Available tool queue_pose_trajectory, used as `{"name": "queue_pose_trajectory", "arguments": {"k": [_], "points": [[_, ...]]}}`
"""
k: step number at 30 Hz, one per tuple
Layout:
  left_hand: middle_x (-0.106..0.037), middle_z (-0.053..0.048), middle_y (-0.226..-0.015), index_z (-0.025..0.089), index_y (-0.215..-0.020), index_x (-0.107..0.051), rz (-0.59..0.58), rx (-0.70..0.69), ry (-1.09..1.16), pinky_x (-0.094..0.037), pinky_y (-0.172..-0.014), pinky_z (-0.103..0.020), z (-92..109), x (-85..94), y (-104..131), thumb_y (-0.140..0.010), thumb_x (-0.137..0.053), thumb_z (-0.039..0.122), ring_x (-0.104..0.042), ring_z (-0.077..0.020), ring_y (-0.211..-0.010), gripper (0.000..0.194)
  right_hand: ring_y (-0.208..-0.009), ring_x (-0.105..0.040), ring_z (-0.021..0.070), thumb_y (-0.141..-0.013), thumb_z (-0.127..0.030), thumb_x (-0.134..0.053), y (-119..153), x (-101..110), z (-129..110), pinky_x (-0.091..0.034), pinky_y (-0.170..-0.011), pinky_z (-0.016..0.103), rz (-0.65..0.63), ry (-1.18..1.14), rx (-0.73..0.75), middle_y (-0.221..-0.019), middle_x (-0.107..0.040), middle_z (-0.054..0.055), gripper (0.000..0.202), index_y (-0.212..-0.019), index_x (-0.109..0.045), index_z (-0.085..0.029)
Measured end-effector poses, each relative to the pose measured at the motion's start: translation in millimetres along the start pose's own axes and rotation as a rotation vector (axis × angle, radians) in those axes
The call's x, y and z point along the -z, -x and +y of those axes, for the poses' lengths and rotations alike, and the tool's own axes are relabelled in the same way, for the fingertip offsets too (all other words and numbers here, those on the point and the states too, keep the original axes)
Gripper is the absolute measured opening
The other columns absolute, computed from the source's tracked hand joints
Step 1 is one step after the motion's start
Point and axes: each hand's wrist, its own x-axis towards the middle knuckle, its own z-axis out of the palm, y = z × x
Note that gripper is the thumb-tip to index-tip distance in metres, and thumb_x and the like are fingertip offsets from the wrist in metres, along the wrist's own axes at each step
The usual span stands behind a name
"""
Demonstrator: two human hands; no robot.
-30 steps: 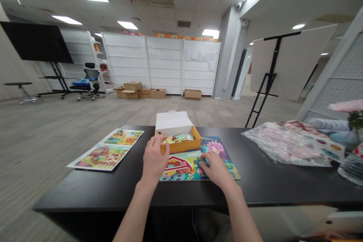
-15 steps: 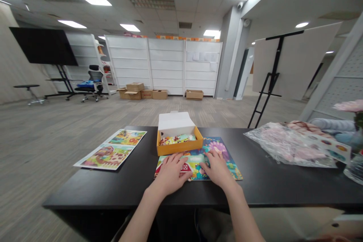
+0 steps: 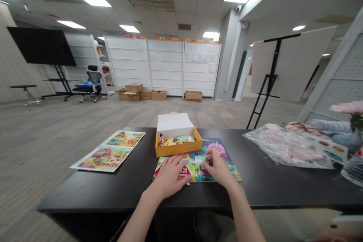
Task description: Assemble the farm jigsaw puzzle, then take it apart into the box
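Note:
My left hand [image 3: 169,174] lies flat with its fingers stretched over puzzle pieces that show a red barn [image 3: 185,170]. My right hand [image 3: 220,168] is closed in a pinch on a pale green puzzle piece [image 3: 199,160], just right of the barn. Both hands are above a colourful picture board [image 3: 233,167], whose right part shows dark blue and purple artwork. Behind the left hand, overlapping the board's upper left, stands an open yellow box [image 3: 179,149] with its white lid raised. Loose puzzle pieces [image 3: 172,141] lie inside it.
On the left of the black table [image 3: 113,193] lies a printed picture sheet [image 3: 106,157] with a giraffe and a lion. A clear plastic bag with pink contents [image 3: 286,146] is at the right, near a glass vase [image 3: 353,170] of pink flowers.
My right hand's fingers have gone from spread on the board to pinching the pale green piece, which now shows more. My left hand stays nearly in place.

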Motion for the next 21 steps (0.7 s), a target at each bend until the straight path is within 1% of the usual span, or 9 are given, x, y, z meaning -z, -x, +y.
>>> {"name": "queue_pose_trajectory", "arguments": {"k": [2,4,6,8,12,14,16,19,21], "points": [[-0.055,-0.010,-0.146,0.027,-0.132,-0.062,0.004,0.007,0.004,-0.035,-0.113,-0.052,0,-1.1,0,-0.089,-0.062,0.052,-0.047,-0.0321,-0.136,0.050,-0.057,-0.056,0.0157,-0.081,-0.029,-0.055,-1,0,1,-0.044,-0.060,0.028,0.029,-0.095,0.010,-0.067,-0.052,-0.007,0.019,-0.097,-0.045,-0.024],[-0.055,-0.010,-0.146,0.028,-0.132,-0.062,0.020,0.027,0.015,-0.035,-0.113,-0.052,2,-3.0,0,-0.088,-0.063,0.052,-0.047,-0.0327,-0.136,0.050,-0.053,-0.053,0.0140,-0.084,-0.032,-0.053,-3,0,-1,-0.043,-0.057,0.028,0.086,-0.145,0.019,-0.070,-0.051,-0.006,0.016,-0.096,-0.048,-0.024],[-0.055,-0.010,-0.145,0.028,-0.130,-0.062,0.042,0.058,0.033,-0.035,-0.113,-0.053,5,-5.7,-1,-0.087,-0.065,0.051,-0.048,-0.0329,-0.135,0.049,-0.055,-0.053,0.0138,-0.086,-0.035,-0.050,-4,1,-4,-0.043,-0.057,0.028,0.108,-0.194,0.029,-0.073,-0.053,-0.004,0.015,-0.094,-0.052,-0.023],[-0.057,-0.010,-0.143,0.026,-0.127,-0.063,0.070,0.089,0.055,-0.036,-0.112,-0.053,10,-9.2,-4,-0.087,-0.066,0.050,-0.049,-0.0330,-0.133,0.046,-0.059,-0.055,0.0149,-0.088,-0.038,-0.050,-5,0,-9,-0.044,-0.059,0.029,0.090,-0.255,0.039,-0.076,-0.057,-0.001,0.018,-0.090,-0.057,-0.022],[-0.062,-0.013,-0.134,0.021,-0.123,-0.062,0.161,0.142,0.136,-0.037,-0.110,-0.055,19,-14.6,-12,-0.089,-0.064,0.043,-0.053,-0.0331,-0.128,0.041,-0.062,-0.056,0.0167,-0.086,-0.046,-0.056,-5,-2,-23,-0.046,-0.060,0.030,0.078,-0.354,0.012,-0.077,-0.061,0.002,0.025,-0.086,-0.061,-0.021],[-0.065,-0.012,-0.128,0.019,-0.120,-0.061,0.198,0.148,0.248,-0.041,-0.107,-0.053,22,-14.8,-16,-0.089,-0.063,0.037,-0.057,-0.0315,-0.123,0.035,-0.061,-0.054,0.0170,-0.087,-0.051,-0.057,-4,-2,-28,-0.045,-0.060,0.030,0.081,-0.370,0.007,-0.071,-0.059,0.001,0.030,-0.083,-0.062,-0.021],[-0.068,-0.011,-0.119,0.020,-0.117,-0.058,0.205,0.146,0.436,-0.049,-0.100,-0.047,24,-13.7,-20,-0.090,-0.061,0.032,-0.064,-0.0269,-0.111,0.030,-0.058,-0.050,0.0166,-0.086,-0.058,-0.057,-4,0,-31,-0.043,-0.057,0.029,0.095,-0.385,-0.004,-0.063,-0.053,-0.001,0.038,-0.079,-0.060,-0.022],[-0.070,-0.007,-0.105,0.021,-0.119,-0.051,0.239,0.189,0.746,-0.056,-0.085,-0.036,27,-10.9,-26,-0.087,-0.062,0.029,-0.070,-0.0195,-0.090,0.035,-0.055,-0.045,0.0153,-0.084,-0.069,-0.054,-3,3,-32,-0.040,-0.053,0.027,0.137,-0.426,-0.070,-0.059,-0.046,-0.003,0.047,-0.074,-0.058,-0.022],[-0.069,-0.006,-0.098,0.020,-0.117,-0.051,0.261,0.206,0.895,-0.057,-0.081,-0.033,29,-8.5,-30,-0.084,-0.066,0.032,-0.070,-0.0183,-0.087,0.038,-0.056,-0.045,0.0149,-0.084,-0.071,-0.053,-3,6,-32,-0.040,-0.052,0.026,0.164,-0.447,-0.109,-0.061,-0.047,-0.002,0.050,-0.073,-0.057,-0.022]]}}
